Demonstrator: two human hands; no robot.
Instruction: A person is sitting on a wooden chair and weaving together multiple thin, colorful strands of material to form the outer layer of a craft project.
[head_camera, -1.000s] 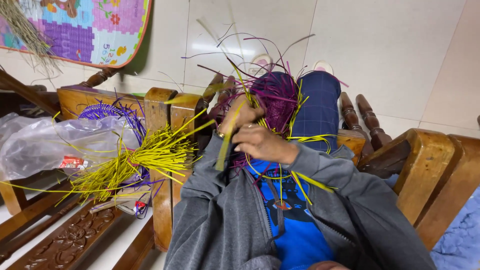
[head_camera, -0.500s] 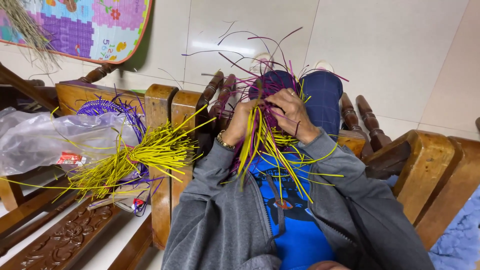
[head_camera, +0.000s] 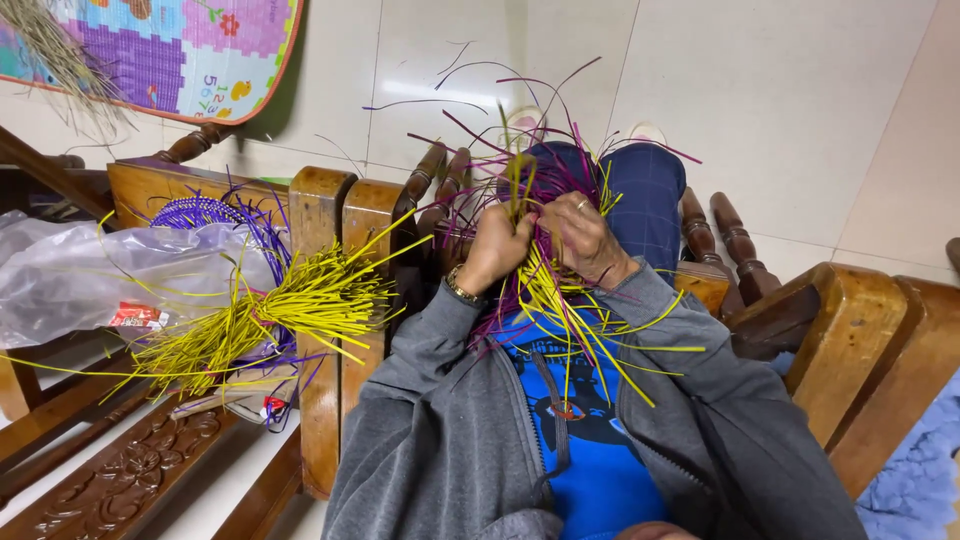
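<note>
Yellow strips (head_camera: 560, 300) in both hands (head_camera: 545, 240); clear bag (head_camera: 90, 275) beside.

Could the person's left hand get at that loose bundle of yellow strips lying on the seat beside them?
Probably yes. The bundle of yellow strips lies uncovered on the person's left, just past the wooden armrest. But the left hand is closed on the purple and yellow weaving, so it would have to let go first.

A floor of large pale tiles (head_camera: 780, 90) fills the far side, with a bright patch of light reflected near its middle; a colourful play mat (head_camera: 170, 50) lies at the far left; carved wooden chairs (head_camera: 330, 260) with thick armrests stand near; a blue rug (head_camera: 925, 470) edges the near right.
</note>
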